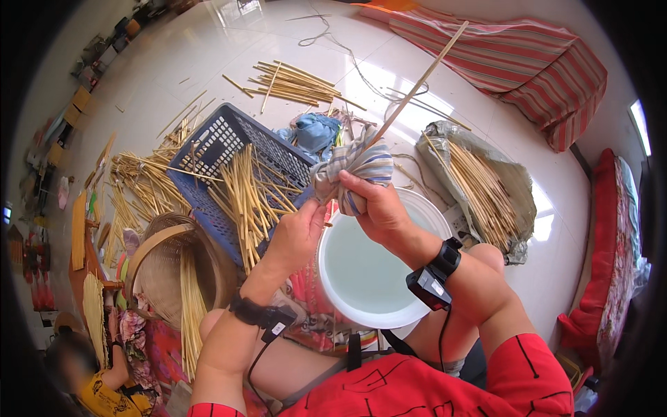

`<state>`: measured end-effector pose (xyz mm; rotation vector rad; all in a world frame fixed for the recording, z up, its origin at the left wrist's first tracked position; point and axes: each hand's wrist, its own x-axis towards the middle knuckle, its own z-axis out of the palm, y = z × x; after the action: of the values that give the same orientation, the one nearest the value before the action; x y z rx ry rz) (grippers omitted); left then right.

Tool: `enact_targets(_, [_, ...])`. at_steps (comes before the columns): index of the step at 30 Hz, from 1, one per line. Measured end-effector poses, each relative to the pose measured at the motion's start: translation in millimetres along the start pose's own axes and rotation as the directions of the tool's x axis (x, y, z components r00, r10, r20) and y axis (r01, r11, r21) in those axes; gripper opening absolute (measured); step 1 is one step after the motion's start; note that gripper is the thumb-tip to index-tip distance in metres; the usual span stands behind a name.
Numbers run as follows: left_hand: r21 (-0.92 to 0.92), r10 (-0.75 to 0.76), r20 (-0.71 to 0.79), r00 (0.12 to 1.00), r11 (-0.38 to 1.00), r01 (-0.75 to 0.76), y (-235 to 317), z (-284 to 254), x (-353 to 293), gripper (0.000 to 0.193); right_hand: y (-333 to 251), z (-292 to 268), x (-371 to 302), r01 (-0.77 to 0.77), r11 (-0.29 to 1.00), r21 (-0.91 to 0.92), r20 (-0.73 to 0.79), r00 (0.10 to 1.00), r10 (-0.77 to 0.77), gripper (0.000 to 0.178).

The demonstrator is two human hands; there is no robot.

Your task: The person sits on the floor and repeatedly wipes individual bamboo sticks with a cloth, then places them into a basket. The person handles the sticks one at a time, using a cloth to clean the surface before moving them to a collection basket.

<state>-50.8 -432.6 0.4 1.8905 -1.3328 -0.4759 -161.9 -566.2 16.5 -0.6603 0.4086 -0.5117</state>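
Note:
My right hand [379,212] is closed round a bunched striped cloth [372,163], thumb on top. A long thin reed stick [422,82] runs out of the cloth, slanting up to the far right. Just below the cloth, my left hand [299,233] is closed in a pinch at what looks like the lower end of the stick; its fingertips are partly hidden. Both hands are held above the left rim of a white bucket [325,278] with cloudy water in it.
A blue plastic crate [201,191] with sticks [246,201] stands left, beside a wicker basket [221,257]. More sticks lie on the floor [306,82] and in an open sack [439,139] at right. A person [114,382] sits at lower left. Striped fabric [514,66] lies far right.

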Motion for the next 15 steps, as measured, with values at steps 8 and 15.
enact_targets(8, [0.166,0.08,-0.011,0.997,0.983,-0.077,3.8,-11.2,2.6,0.018,-33.1,-10.4,14.6,0.132,0.991,0.013,-0.057,0.99,-0.131,0.016])
enact_targets(15, [0.435,0.261,-0.105,0.96,0.88,-0.192,-4.0,-25.8,0.6,0.018,-56.5,-23.8,25.7,0.2,0.979,0.046,-0.2,0.962,-0.187,0.02])
